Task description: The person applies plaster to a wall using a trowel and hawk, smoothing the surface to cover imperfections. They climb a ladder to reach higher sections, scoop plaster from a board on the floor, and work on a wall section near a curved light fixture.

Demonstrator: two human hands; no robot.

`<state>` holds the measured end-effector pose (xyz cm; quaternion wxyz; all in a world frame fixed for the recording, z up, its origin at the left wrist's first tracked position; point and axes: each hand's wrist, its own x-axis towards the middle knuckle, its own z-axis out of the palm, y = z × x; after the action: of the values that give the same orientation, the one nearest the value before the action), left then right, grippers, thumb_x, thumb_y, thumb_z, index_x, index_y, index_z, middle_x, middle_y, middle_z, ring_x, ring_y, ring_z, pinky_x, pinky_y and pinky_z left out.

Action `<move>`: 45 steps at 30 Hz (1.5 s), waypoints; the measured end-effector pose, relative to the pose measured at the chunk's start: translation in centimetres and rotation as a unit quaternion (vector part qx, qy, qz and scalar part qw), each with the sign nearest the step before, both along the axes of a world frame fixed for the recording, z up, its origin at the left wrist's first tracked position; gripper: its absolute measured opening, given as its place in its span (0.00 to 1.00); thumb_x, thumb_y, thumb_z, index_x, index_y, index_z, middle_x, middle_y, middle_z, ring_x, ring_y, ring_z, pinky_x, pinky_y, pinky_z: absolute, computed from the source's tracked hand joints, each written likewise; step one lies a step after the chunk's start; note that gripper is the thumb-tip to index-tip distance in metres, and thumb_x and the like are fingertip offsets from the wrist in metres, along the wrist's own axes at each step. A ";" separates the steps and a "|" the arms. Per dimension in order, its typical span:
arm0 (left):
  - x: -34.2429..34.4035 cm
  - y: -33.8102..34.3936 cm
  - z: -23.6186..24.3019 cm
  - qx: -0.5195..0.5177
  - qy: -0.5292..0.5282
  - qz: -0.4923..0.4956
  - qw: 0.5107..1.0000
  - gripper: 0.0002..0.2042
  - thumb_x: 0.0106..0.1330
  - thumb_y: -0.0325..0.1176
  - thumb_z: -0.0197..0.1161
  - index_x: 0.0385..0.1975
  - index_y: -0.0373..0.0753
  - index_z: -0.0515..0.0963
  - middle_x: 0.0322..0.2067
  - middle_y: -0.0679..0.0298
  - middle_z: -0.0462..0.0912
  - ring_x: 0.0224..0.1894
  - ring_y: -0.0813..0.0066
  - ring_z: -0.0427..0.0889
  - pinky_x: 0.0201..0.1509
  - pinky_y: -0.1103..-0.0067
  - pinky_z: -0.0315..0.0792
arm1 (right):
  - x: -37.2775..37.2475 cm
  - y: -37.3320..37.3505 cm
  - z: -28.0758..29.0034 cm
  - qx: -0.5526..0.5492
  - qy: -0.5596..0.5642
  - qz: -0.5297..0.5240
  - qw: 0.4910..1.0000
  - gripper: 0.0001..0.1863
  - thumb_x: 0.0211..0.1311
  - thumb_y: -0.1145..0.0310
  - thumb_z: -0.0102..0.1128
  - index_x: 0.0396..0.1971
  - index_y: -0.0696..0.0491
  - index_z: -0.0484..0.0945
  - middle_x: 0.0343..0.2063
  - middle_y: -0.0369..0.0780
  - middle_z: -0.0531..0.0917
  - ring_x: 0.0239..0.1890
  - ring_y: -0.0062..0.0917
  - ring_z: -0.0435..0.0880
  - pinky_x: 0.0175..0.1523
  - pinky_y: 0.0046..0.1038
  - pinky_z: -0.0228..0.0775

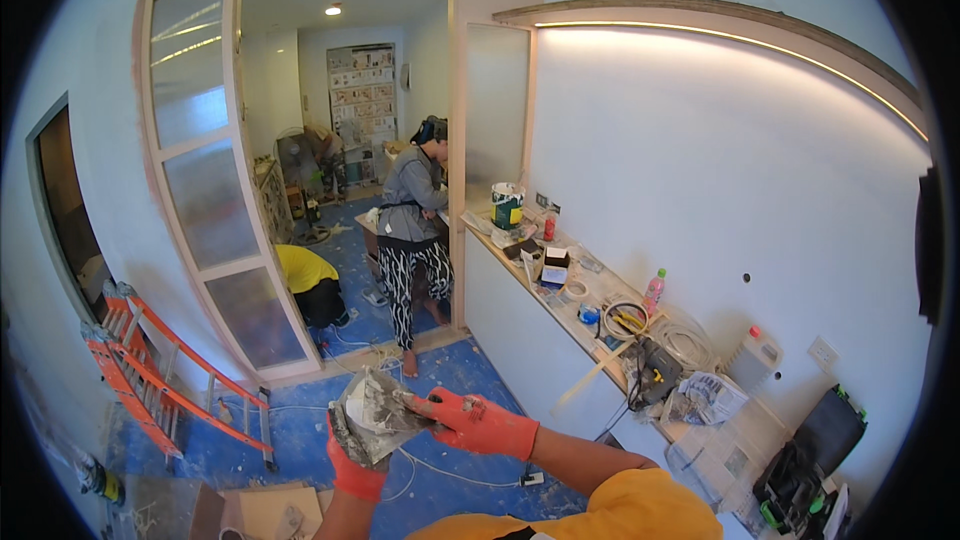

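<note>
In front of my body, my left hand (354, 472), in a red glove, is closed around the lower left side of a grey, putty-smeared plate (362, 402). My right hand (478, 424), gloved in the same red, grips a putty knife (418, 408) from the right. Its broad, putty-coated blade overlaps the plate, so where one ends and the other begins is hard to make out. My fingertips are partly hidden behind both tools.
An orange ladder (165, 380) leans at left. Blue sheeting (460, 475) with white cords covers the floor. Tape, bottles and tools crowd the counter (520, 275) at right. One person (408, 200) stands in the doorway; another in yellow (305, 270) crouches. Cardboard (265, 510) lies below.
</note>
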<state>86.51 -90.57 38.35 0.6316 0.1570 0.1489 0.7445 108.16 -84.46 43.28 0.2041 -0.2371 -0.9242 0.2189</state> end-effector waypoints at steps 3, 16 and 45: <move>0.4 0.6 -1.8 -0.028 -0.010 -0.001 1.000 0.28 0.75 0.55 0.41 0.65 0.40 0.66 0.61 0.57 0.73 0.60 0.54 0.74 0.64 0.58 0.69 | 0.5 0.4 -1.0 0.019 -0.057 -0.023 0.998 0.37 0.63 0.67 0.57 0.72 0.43 0.55 0.43 0.49 0.72 0.33 0.45 0.80 0.35 0.38 0.74; 1.5 4.3 -7.7 -0.092 0.007 -0.046 0.995 0.24 0.76 0.52 0.42 0.63 0.45 0.69 0.59 0.62 0.75 0.58 0.60 0.76 0.61 0.61 0.73 | 6.1 4.3 -10.5 -0.080 -0.136 -0.113 0.981 0.35 0.67 0.64 0.53 0.73 0.43 0.53 0.49 0.50 0.71 0.38 0.43 0.79 0.45 0.37 0.71; 2.3 2.4 -6.8 -0.106 0.061 -0.055 0.991 0.26 0.75 0.53 0.45 0.64 0.40 0.67 0.59 0.60 0.75 0.58 0.60 0.77 0.61 0.63 0.73 | 3.4 -1.1 -21.4 -0.088 -0.138 -0.119 0.979 0.32 0.72 0.57 0.50 0.72 0.47 0.55 0.46 0.43 0.81 0.40 0.24 0.79 0.48 0.31 0.74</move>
<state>88.84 -88.19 31.58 0.6748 0.1417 0.2563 0.6774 111.53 -85.59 21.92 0.0781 -0.3906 -0.8857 0.2385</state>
